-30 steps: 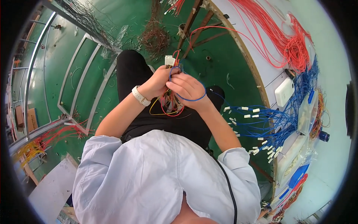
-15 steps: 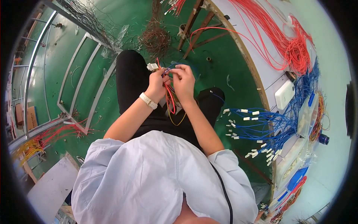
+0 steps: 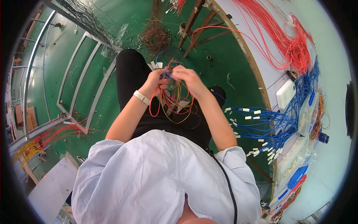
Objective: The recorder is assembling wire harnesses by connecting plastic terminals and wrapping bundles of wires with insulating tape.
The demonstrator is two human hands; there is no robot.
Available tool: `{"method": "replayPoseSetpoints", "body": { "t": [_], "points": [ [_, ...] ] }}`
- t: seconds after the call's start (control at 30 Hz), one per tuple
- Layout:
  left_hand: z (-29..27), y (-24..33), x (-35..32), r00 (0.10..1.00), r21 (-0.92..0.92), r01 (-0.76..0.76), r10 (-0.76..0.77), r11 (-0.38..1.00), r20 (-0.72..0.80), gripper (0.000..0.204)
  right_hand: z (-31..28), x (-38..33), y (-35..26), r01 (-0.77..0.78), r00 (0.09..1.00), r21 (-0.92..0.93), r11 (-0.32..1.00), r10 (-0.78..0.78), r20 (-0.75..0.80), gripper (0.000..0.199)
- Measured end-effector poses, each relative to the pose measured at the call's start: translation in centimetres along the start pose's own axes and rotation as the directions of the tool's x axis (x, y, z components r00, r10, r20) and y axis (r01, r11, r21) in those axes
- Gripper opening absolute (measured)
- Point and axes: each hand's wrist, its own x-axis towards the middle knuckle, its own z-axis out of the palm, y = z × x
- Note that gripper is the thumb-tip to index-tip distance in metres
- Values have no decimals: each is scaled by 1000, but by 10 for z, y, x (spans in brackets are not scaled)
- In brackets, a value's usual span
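Note:
My left hand point(image 3: 156, 81) is closed around a bundle of thin electrical wires point(image 3: 174, 98) in red, yellow, blue and dark colours, held over my lap. White plastic connectors point(image 3: 157, 65) stick out beyond its fingers, and a blue wire end rises past them. Loops of the bundle hang below both hands. Right beside it, my right hand point(image 3: 189, 80) has its fingers pinched together on wires at the top of the bundle. Those fingertips are a little blurred, so which wires they grip is hard to make out.
On the right, a curved-edge white table point(image 3: 257, 56) carries a red wire coil point(image 3: 297, 56), blue wires with white connectors point(image 3: 261, 125), a white power bank-like box point(image 3: 286, 93) and plastic bags. Metal frames point(image 3: 80, 74) stand at left. A brown wire tangle point(image 3: 156, 39) lies ahead on the green floor.
The wire bundle now spreads into wider loops below my hands. My right hand has turned and shifted slightly right, its elbow farther out. My left hand keeps its hold.

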Motion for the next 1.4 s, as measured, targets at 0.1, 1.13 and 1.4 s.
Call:
{"method": "replayPoseSetpoints", "body": {
  "t": [0.1, 1.13, 1.4],
  "points": [
    [-12, -5, -3, 1000, -55, -15, 14, 998, -12, 20, 2, -26, -27, -42, 994, 596, 802, 92, -53, 12],
    [42, 142, -57, 625, 137, -768, 779, 626, -53, 22, 98, -86, -125, 642, 739, -334, 690, -674, 28, 60],
    [344, 45, -159, 673, 389, -730, 492, 562, 552, 19, 16, -124, -227, 477, 497, -614, 629, -769, -401, 35]
  ]
}}
